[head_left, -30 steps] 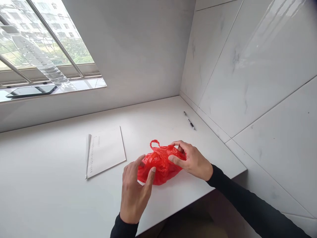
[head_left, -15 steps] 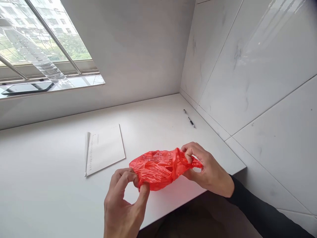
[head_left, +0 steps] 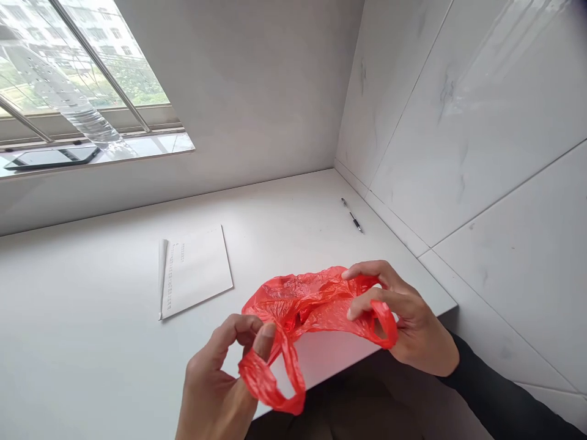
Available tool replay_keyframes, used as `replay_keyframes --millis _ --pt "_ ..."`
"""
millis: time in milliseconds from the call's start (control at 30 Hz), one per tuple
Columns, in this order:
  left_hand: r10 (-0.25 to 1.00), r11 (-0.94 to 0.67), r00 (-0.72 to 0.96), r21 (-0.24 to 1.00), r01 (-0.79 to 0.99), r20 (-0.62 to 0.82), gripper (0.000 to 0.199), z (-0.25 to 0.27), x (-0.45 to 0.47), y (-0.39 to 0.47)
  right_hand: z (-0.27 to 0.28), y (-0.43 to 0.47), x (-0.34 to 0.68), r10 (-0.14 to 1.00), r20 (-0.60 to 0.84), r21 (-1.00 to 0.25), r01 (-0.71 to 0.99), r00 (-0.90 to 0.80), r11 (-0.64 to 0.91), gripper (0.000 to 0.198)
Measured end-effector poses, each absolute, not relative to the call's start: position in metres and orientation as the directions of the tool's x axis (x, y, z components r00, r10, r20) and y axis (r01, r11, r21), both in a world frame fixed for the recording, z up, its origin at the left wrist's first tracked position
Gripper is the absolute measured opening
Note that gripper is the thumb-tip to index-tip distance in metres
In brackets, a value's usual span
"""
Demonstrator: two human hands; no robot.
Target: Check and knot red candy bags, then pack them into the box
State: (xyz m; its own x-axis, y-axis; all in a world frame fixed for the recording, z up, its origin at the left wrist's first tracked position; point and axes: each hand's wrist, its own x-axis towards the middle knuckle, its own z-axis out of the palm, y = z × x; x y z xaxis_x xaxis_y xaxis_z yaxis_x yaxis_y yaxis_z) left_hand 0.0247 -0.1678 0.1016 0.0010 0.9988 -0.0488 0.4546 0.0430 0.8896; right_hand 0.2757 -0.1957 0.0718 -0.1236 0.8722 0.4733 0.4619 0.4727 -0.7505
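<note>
Near the front edge of the surface (head_left: pixel 92 318), a left loop (head_left: pixel 263 385) of red plastic, hanging by the thumb of the left hand (head_left: pixel 208 391). Pinched there, between thumb and fingers, one side of a crinkly red bag (head_left: pixel 275 302). On its other side, toward the right front corner, the right hand (head_left: pixel 415 327), two fingers apart against the plastic. Cannot tell how tight, with the thumb mostly hidden. Close to those fingers, a right loop (head_left: pixel 389 327). Held from both sides maybe to stop such floppy stuff from closing up. Hard to tell if touching the surface or a bit above. Both loops perhaps a little in the way.

Farther in, left of the bag, a flat white notebook (head_left: pixel 197 269). By the right edge, next to a tiled wall (head_left: pixel 458 122), a pen (head_left: pixel 352 216), maybe put there to be out of the way. Behind the back edge, a gray wall (head_left: pixel 257 122). On the window sill (head_left: pixel 156 145), a dark flat gadget (head_left: pixel 55 157) and a clear bottle (head_left: pixel 87 116). Past shiny bars (head_left: pixel 101 67), green trees (head_left: pixel 137 79) outside.
</note>
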Motion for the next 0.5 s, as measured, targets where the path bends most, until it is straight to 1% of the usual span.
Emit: replay_keyframes --millis 67,100,200,267,300,400,467,500 --pt "0.999 0.054 -0.027 0.918 0.394 -0.047 0.043 0.105 0.021 -0.166 0.074 -0.196 0.277 0.869 0.473 -0.753 0.445 -0.145 0.484 0.024" --pt "0.999 0.040 -0.048 0.939 0.343 -0.025 0.043 0.104 0.017 -0.163 0.074 -0.196 0.277 0.871 0.468 -0.756 0.443 -0.151 0.482 0.024" --pt "0.996 -0.027 -0.084 0.995 0.099 0.036 0.029 0.096 -0.001 -0.154 0.074 -0.197 0.280 0.883 0.446 -0.771 0.439 -0.147 0.462 0.025" --pt "0.998 -0.026 -0.064 0.998 -0.060 0.022 0.022 0.091 -0.013 -0.151 0.074 -0.197 0.281 0.890 0.433 -0.773 0.451 -0.139 0.447 0.025" --pt "0.998 -0.004 -0.066 0.994 -0.107 -0.003 0.020 0.088 -0.018 -0.151 0.073 -0.197 0.282 0.889 0.435 -0.768 0.458 -0.140 0.448 0.025" --pt "0.986 0.036 -0.155 0.992 -0.120 -0.055 0.019 0.088 -0.023 -0.153 0.072 -0.197 0.284 0.876 0.456 -0.749 0.465 -0.155 0.472 0.025" --pt "0.986 0.006 -0.165 0.998 -0.060 -0.016 0.021 0.090 -0.020 -0.156 0.071 -0.196 0.285 0.870 0.466 -0.745 0.460 -0.160 0.483 0.025" --pt "0.990 -0.029 -0.137 0.999 -0.024 0.025 0.028 0.092 -0.016 -0.157 0.071 -0.196 0.286 0.869 0.468 -0.742 0.462 -0.162 0.485 0.025"
